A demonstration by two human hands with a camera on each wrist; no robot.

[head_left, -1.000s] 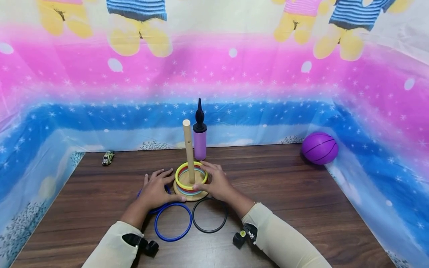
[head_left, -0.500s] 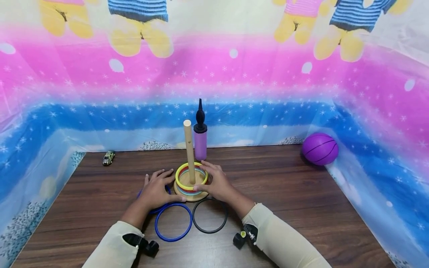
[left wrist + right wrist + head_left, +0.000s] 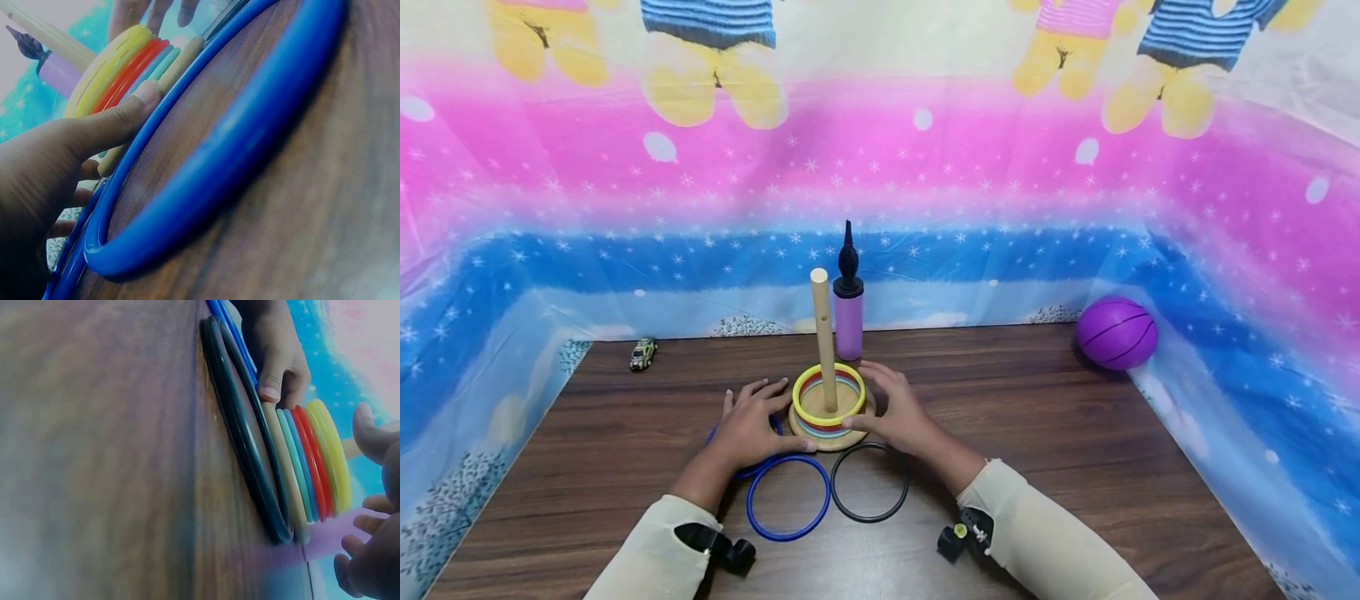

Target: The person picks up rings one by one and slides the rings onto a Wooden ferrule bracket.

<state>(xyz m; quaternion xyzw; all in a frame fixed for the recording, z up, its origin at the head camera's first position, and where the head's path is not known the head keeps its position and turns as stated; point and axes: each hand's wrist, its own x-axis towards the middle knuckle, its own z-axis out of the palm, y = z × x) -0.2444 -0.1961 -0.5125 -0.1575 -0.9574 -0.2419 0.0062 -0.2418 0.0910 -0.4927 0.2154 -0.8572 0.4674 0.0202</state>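
Two hands flank a wooden ring stand [image 3: 831, 436] at the middle of a brown table [image 3: 1075, 467]. Head view: the left hand [image 3: 751, 427] lies flat with fingers spread, on a blue ring [image 3: 787, 497] and its neighbour, thumb reaching the stand's base. The right hand [image 3: 901, 412] is loosely open, fingers arched beside the stacked rings [image 3: 828, 395], thumb tip at the base; it holds nothing. A black ring [image 3: 869, 482] lies flat just below it. A purple pump [image 3: 848, 312] stands behind the peg; a purple ball [image 3: 1116, 332] rests far right, a toy car [image 3: 642, 353] far left.

Left wrist view: the thumb [image 3: 119, 122] presses the base edge, beside the blue ring [image 3: 237, 156].

Right wrist view: the right hand's fingers [image 3: 375, 434] hover curved, apart from the yellow top ring [image 3: 331, 453]; the black ring [image 3: 244, 444] leans at the base.
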